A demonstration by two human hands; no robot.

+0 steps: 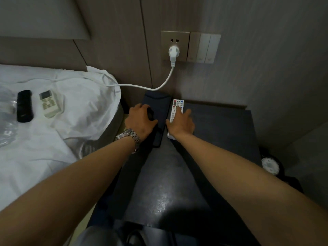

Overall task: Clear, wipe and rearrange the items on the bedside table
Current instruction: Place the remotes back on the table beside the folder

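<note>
The dark bedside table point(221, 132) stands between the bed and the wall. At its back left lies a flat dark folder-like item point(158, 103). My left hand point(140, 119), with a metal watch on the wrist, rests on the folder's left side and curls around a small black object point(150, 113). A white remote with coloured buttons point(177, 106) lies just right of the folder. My right hand point(182, 122) lies flat on top of this remote, fingers spread, covering its near half.
On the white bedsheet point(44, 148) at left lie a black remote-shaped device point(24, 106), a white air-conditioner remote point(48, 103) and clear plastic wrapping point(6, 110). A white plug point(174, 52) and cable point(134, 85) run from the wall socket toward the bed. A round white object point(270, 165) sits low at right.
</note>
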